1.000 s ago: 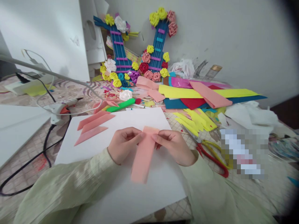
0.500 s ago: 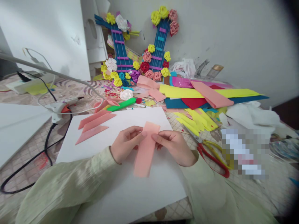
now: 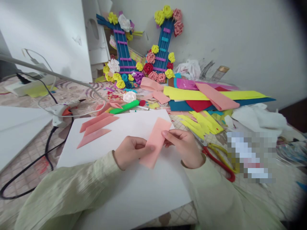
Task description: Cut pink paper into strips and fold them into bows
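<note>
Our left hand (image 3: 130, 152) and right hand (image 3: 185, 147) are over the big white sheet (image 3: 134, 123) in the middle of the frame. Each one pinches the pink paper strip (image 3: 155, 142), which is held tilted. We think the thin strip could rip or bend wrong if we pull too hard. Our right sleeve (image 3: 216, 198) could bump the red scissors (image 3: 217, 157) lying close by on the right.

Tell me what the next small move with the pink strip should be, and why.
Probably start a fold along the pink strip. The left hand and right hand both pinch it at its edges, tilted just above the white sheet. It looks flat, while three folded pink pieces of the same colour lie on the sheet's left side.
</note>
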`<control>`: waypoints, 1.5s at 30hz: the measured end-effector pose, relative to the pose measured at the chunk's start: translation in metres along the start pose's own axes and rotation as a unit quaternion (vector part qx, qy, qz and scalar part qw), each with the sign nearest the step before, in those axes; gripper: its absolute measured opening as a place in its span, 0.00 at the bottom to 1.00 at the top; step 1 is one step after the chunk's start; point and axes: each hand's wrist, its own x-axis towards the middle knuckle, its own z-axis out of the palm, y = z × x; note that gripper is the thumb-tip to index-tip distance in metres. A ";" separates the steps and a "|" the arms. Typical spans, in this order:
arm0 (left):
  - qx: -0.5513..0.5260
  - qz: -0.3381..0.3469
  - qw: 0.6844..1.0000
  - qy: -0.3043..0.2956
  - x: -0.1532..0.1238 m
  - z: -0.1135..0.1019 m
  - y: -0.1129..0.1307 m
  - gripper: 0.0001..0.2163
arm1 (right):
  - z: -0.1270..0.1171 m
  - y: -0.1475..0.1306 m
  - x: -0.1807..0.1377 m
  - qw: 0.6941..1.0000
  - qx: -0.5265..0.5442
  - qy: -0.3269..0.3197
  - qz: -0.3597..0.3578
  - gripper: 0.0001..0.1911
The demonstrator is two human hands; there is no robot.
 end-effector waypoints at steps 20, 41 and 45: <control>0.048 -0.014 0.999 0.021 0.000 -0.003 -0.002 0.15 | 0.001 -0.005 -0.002 0.999 0.019 -0.036 0.009 0.11; 0.073 0.005 0.994 0.082 -0.004 0.002 0.006 0.15 | 0.002 -0.006 -0.003 0.996 -0.029 -0.076 0.026 0.13; 0.075 0.004 0.993 0.088 -0.005 0.002 0.009 0.15 | 0.002 -0.005 -0.004 0.993 -0.019 -0.109 0.042 0.12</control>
